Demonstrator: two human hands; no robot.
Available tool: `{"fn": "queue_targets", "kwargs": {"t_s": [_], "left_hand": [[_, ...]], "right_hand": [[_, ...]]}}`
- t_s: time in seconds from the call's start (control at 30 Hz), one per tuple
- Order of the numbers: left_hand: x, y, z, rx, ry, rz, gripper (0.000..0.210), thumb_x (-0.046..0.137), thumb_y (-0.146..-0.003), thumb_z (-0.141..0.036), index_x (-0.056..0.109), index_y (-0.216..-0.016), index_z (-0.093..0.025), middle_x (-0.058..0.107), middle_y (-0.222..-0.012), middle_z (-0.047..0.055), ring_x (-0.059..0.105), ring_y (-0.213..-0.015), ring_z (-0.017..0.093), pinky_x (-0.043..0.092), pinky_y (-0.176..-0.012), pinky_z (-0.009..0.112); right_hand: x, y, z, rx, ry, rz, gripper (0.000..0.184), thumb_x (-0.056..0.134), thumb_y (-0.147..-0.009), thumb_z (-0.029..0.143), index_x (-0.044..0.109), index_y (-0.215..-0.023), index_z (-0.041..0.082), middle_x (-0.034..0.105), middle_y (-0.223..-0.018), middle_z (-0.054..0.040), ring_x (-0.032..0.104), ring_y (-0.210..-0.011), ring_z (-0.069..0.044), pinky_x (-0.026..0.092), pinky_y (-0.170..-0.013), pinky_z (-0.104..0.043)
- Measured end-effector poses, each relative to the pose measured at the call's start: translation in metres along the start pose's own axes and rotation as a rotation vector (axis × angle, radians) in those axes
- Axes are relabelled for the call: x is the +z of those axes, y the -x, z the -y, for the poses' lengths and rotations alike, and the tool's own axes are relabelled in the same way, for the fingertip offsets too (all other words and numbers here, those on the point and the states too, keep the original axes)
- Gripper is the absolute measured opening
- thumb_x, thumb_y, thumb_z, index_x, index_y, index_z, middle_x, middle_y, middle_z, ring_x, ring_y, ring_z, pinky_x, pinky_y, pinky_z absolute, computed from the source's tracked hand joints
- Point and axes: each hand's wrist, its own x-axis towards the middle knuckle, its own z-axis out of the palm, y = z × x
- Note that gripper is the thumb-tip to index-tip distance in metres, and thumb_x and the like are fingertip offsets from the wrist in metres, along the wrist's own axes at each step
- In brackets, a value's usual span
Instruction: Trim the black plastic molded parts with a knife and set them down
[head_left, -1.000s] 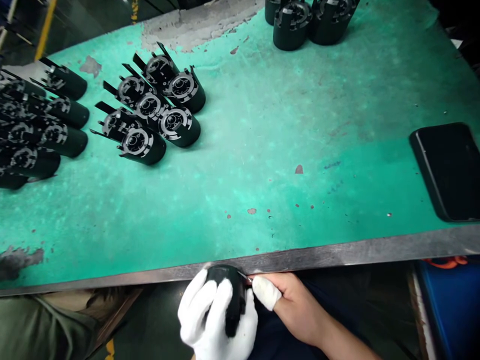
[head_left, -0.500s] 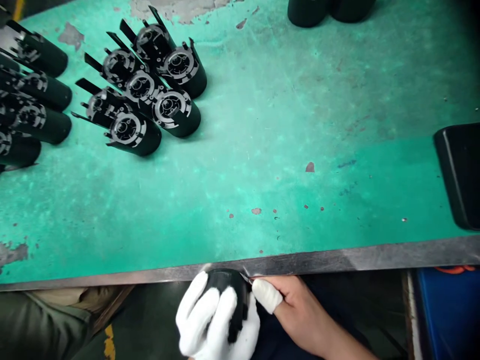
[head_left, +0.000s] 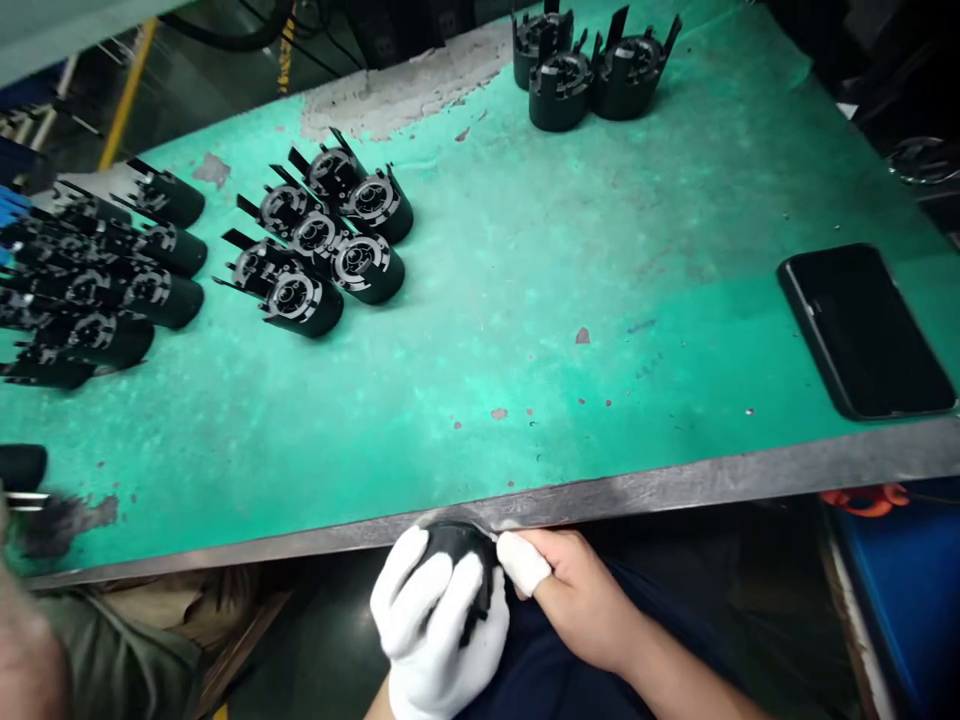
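My left hand, in a white glove, wraps its fingers round a black plastic cylindrical housing at the front edge of the table. My right hand is bare except for a white cover on the thumb. Its fingers pinch a thin metal blade, of which only a sliver shows against the housing's right side. The rest of that tool is hidden in the grip. The housing's lower part is covered by the gloved fingers.
Similar black housings stand grouped on the green table, with more at the left and far back. A black phone lies at right. Orange-handled scissors rest by a blue bin. Another person's blurred arm is at lower left.
The view has shifted, bringing the whole phone, the far housings and another person's arm into sight. Both my hands keep their hold on the housing and blade at the table edge.
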Motion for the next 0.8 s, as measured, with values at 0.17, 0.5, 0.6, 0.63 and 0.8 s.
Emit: {"fn": "queue_targets", "kwargs": {"t_s": [0.17, 0.5, 0.6, 0.63, 0.8], "left_hand": [[-0.003, -0.001, 0.003, 0.025, 0.057, 0.028, 0.041, 0.085, -0.06, -0.002, 0.069, -0.094, -0.018, 0.059, -0.087, 0.001, 0.065, -0.095, 0.024, 0.059, -0.095, 0.05], [0.008, 0.016, 0.007, 0.022, -0.011, -0.08, 0.043, 0.09, -0.052, -0.006, 0.069, -0.085, -0.025, 0.048, -0.091, 0.0, 0.062, -0.1, 0.025, 0.062, -0.092, 0.05], [0.011, 0.02, 0.009, 0.061, -0.029, -0.115, 0.046, 0.091, -0.05, -0.005, 0.068, -0.084, -0.026, 0.046, -0.092, 0.0, 0.061, -0.102, 0.025, 0.063, -0.092, 0.049], [0.011, 0.019, 0.009, 0.063, -0.031, -0.108, 0.046, 0.091, -0.05, -0.004, 0.068, -0.084, -0.026, 0.047, -0.092, 0.0, 0.061, -0.102, 0.025, 0.063, -0.092, 0.049], [0.007, 0.014, 0.007, 0.046, 0.009, -0.072, 0.044, 0.091, -0.052, -0.003, 0.069, -0.084, -0.022, 0.05, -0.093, 0.001, 0.061, -0.101, 0.025, 0.061, -0.096, 0.051]], "right_hand": [[-0.009, -0.002, 0.005, -0.07, 0.09, 0.083, 0.039, 0.041, -0.103, 0.038, 0.06, -0.073, 0.021, 0.056, -0.07, 0.0009, 0.049, -0.069, -0.016, 0.039, -0.068, -0.03], [0.004, -0.001, 0.01, 0.02, 0.129, -0.022, 0.043, 0.044, -0.103, 0.041, 0.056, -0.067, 0.022, 0.054, -0.065, 0.0005, 0.05, -0.066, -0.017, 0.038, -0.065, -0.031], [0.004, -0.002, 0.009, 0.025, 0.087, -0.036, 0.042, 0.044, -0.102, 0.041, 0.052, -0.065, 0.022, 0.052, -0.066, 0.0008, 0.048, -0.067, -0.017, 0.038, -0.066, -0.032], [0.002, -0.003, 0.007, 0.024, 0.059, -0.009, 0.042, 0.044, -0.102, 0.04, 0.051, -0.065, 0.022, 0.05, -0.067, 0.0012, 0.047, -0.068, -0.017, 0.038, -0.066, -0.031], [-0.011, -0.006, -0.001, 0.026, 0.0, 0.124, 0.038, 0.045, -0.101, 0.037, 0.043, -0.067, 0.022, 0.043, -0.069, 0.0032, 0.042, -0.069, -0.015, 0.035, -0.065, -0.029]]}}
